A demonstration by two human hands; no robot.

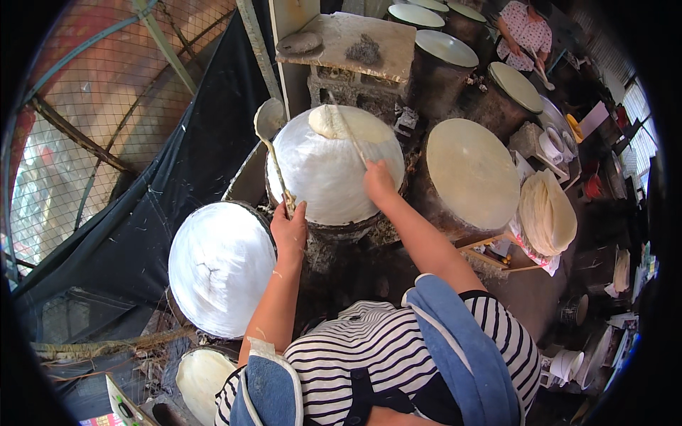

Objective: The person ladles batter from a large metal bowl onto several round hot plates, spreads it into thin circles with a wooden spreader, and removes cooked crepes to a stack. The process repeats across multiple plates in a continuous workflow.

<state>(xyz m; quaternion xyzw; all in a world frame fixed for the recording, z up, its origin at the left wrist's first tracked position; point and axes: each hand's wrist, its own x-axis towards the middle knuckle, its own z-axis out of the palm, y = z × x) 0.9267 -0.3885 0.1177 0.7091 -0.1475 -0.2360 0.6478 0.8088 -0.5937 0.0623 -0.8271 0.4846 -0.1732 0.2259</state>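
My left hand (289, 230) grips the batter-smeared handle of a ladle (270, 118), whose bowl is raised at the left rim of a round griddle (325, 183). In my right hand (380, 181) is a thin stick-like spreader (349, 130), slanting away over the same griddle. A thick mound of pale batter (326, 121) lies near the griddle's far edge, beside the spreader. From it a thinner wet layer (370, 128) reaches to the right. Whitish streaks cover the nearer part of the surface. The spreader's far tip is blurred.
A bare whitish griddle (221, 271) stands at left, and one coated with pale batter (471, 173) at right. Folded thin flatbreads (546, 213) are stacked beyond it. A board on concrete blocks (351, 42) stands behind. Another person (525, 34) holds a utensil among several griddles.
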